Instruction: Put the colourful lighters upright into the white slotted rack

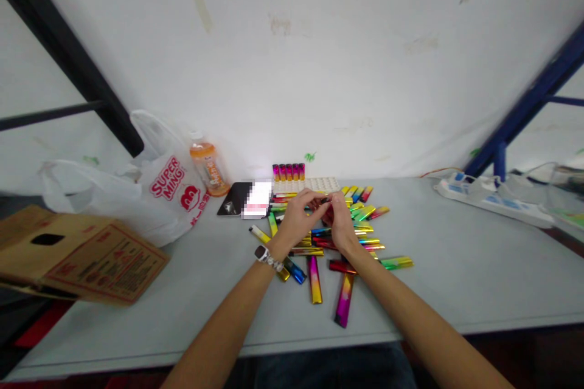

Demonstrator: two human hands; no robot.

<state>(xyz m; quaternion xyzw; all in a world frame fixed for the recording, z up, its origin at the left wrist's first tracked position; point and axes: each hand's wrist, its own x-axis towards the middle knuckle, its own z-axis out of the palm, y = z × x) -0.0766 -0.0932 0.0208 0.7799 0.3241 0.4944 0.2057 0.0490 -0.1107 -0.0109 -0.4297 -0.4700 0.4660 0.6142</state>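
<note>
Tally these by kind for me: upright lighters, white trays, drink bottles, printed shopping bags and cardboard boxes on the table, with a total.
Upright lighters: 5
White tray: 1
Drink bottle: 1
Printed shopping bag: 1
Cardboard box: 1
Total: 9

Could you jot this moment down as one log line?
Left hand, right hand: close together | Held: too small to tell | Below: scattered shiny lighters | Beyond: five upright lighters, white tray

Left hand (295, 216) and right hand (342, 225) close together, forearms (237, 310) aslant.
</note>
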